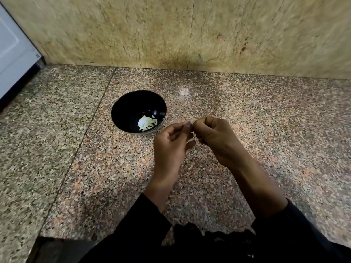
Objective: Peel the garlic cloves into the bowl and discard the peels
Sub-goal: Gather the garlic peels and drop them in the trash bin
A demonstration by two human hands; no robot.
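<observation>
Mid-peel: left hand (171,141) and right hand (214,138) pinch together, clove hidden, beside bowl (121,103) mid-counter; next, likely drop clove in.

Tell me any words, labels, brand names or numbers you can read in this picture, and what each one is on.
None can be read.
The black bowl, the granite counter and the stone wall bear no lettering.
The white appliance at far left shows a small grey tag at its lower corner, too small and blurred to tell whether it carries text.
</observation>
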